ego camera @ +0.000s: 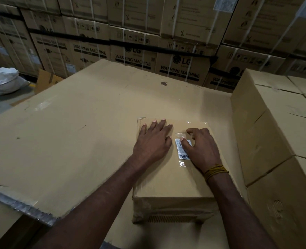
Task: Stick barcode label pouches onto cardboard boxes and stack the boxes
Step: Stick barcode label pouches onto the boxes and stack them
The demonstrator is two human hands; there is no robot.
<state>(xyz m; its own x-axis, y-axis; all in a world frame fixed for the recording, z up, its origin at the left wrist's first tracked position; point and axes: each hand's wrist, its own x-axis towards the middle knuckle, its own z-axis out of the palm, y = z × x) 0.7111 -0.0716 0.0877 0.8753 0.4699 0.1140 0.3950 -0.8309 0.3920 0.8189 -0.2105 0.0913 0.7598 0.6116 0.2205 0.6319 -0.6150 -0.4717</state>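
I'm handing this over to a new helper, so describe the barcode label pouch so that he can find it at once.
Start at the big flat cardboard sheet that serves as the worktop; on its near right part lies one small cardboard box. On that box's top, under the right hand and beside the left hand, is the label pouch: glossy clear plastic over a white barcode slip, the only white print there.

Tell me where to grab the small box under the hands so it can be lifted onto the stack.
Judging by its pose, grip the small box by its two long side walls, one hand from each side. It lies flat, long axis running away from the person, and the label pouch sits on top, so gripping the sides keeps the hands off it.
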